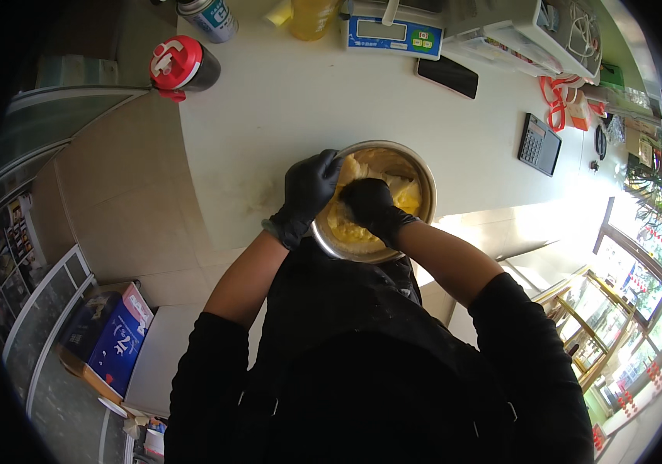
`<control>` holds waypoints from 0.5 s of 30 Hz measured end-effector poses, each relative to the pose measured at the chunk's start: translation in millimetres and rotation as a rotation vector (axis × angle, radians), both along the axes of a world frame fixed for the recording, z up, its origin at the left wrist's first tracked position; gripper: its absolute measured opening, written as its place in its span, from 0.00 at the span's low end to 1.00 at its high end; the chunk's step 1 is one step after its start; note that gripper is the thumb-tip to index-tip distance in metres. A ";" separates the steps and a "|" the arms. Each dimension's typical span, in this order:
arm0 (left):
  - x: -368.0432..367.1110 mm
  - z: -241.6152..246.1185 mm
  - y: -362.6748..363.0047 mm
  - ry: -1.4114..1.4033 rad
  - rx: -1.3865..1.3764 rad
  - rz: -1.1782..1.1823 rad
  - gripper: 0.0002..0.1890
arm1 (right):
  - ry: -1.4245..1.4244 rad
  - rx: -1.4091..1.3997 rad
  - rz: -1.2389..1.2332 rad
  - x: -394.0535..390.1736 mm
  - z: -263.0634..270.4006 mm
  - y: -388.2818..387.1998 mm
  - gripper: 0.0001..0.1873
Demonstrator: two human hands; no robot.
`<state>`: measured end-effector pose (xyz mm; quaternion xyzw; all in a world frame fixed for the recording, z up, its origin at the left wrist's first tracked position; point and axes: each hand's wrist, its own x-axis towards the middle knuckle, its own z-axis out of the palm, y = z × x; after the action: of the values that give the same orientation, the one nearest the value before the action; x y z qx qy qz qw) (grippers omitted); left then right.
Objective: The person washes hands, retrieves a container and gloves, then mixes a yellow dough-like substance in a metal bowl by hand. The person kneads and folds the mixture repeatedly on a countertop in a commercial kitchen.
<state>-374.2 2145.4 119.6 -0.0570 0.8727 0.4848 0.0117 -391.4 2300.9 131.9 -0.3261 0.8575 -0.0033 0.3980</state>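
A round stainless steel bowl (430, 191) stands at the near edge of the pale table, partly over it. Inside lies a soft, pale yellow mixture (407, 194), deeper yellow in places. My left hand (312, 184), in a black glove, grips the bowl's left rim with thumb and fingers. My right hand (368, 203), also gloved in black, is down inside the bowl, in contact with the mixture. Its fingers are curled and blurred, and whether they close on anything is hidden.
On the table (284, 110) are a red-lidded dark cup (191, 66), a spray can (212, 20), a jug of yellow liquid (312, 20), a digital scale (394, 35), a smartphone (448, 76) and a calculator (539, 145). A drawer unit (516, 37) stands at the back right.
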 end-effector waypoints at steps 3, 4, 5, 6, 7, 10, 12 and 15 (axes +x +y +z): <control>-2.5 -1.3 -2.0 0.030 0.022 0.008 0.07 | 0.057 0.117 0.110 -8.7 -8.9 -3.8 0.09; -2.6 -1.6 -2.7 0.043 0.038 0.008 0.06 | 0.038 0.133 0.150 -10.3 -12.7 -2.6 0.09; -2.7 -1.7 -3.1 0.052 0.062 0.004 0.06 | 0.077 0.109 0.178 -10.7 -16.9 -0.6 0.09; -3.4 -2.1 -3.5 0.060 0.068 0.011 0.05 | 0.077 0.101 0.222 -11.1 -21.8 2.4 0.09; -3.6 -2.2 -4.0 0.064 0.081 0.010 0.05 | 0.083 0.094 0.268 -10.7 -26.9 5.8 0.10; -2.9 -1.4 -3.9 0.065 0.063 0.006 0.06 | 0.134 0.023 0.283 -7.6 -42.5 16.3 0.10; -1.6 -0.8 -3.9 0.054 0.053 0.010 0.06 | 0.102 0.055 0.254 -5.6 -50.3 20.7 0.10; 2.1 -1.2 -2.7 0.030 0.058 0.043 0.08 | 0.035 -0.081 -0.173 -6.8 -54.9 20.1 0.10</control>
<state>-372.2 2142.7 118.4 -0.0679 0.8568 0.5110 -0.0103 -398.2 2321.0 77.0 -0.2665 0.8884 -0.0666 0.3679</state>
